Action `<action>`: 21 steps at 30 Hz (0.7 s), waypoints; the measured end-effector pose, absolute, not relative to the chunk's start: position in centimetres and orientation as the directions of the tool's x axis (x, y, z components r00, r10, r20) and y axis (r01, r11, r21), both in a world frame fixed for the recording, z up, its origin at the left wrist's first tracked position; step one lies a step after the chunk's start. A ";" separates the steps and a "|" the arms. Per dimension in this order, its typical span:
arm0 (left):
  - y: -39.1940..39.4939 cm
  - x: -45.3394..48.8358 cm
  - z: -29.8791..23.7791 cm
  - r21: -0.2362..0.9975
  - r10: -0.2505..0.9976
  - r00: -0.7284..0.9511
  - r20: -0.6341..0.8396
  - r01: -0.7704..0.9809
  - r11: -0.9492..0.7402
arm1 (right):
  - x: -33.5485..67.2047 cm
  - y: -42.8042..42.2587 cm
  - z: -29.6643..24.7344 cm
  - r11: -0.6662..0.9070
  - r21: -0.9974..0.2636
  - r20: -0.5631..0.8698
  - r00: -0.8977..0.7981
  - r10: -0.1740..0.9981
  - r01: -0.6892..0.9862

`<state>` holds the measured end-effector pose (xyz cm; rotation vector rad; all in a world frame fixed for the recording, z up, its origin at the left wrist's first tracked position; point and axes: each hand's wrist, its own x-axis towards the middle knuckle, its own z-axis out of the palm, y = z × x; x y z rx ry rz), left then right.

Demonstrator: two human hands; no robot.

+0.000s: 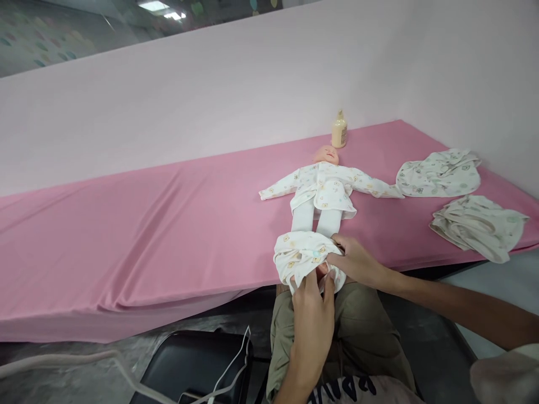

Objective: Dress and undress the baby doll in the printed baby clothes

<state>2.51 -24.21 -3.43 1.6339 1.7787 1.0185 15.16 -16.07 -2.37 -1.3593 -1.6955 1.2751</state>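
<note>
Bunched pants (300,253) at feet of doll (324,188), left hand (314,317) below, right hand (357,262) beside, seemingly both gripping

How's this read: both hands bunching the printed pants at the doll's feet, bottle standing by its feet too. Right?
No. The head view shows the bottle standing past the head of the doll, near the wall, not by its feet. The rest holds: left hand and right hand bunch the printed pants at the doll's feet.
</note>
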 end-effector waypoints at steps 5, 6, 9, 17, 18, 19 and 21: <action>-24.7 2.5 -4.8 0.700 0.929 -0.149 0.340 0.700 -0.144 | 15.0 -16.5 -2.9 0.126 -0.881 0.006 -0.256 0.967 0.457; -24.9 2.4 -5.2 0.691 0.918 -0.147 0.368 0.703 -0.165 | 15.0 -16.5 -3.1 0.139 -0.872 0.015 -0.259 0.966 0.469; -25.3 2.2 -6.1 0.661 0.901 -0.146 0.408 0.729 -0.181 | 15.1 -16.3 -3.6 0.153 -0.869 0.023 -0.270 0.963 0.470; -25.0 3.5 -6.6 0.649 0.950 -0.233 0.209 0.759 0.044 | 15.3 -16.7 -4.1 0.077 -0.968 0.022 -0.227 0.974 0.238; -24.9 3.8 -6.5 0.659 0.950 -0.244 0.193 0.750 0.059 | 15.3 -16.9 -4.2 0.066 -0.974 0.017 -0.219 0.976 0.219; -24.9 4.0 -6.4 0.672 0.948 -0.253 0.192 0.738 0.060 | 15.3 -17.1 -4.2 0.064 -0.976 0.017 -0.217 0.976 0.208; -24.8 4.4 -6.3 0.713 0.942 -0.263 0.208 0.700 0.038 | 15.4 -17.4 -4.1 0.075 -0.975 0.024 -0.234 0.972 0.209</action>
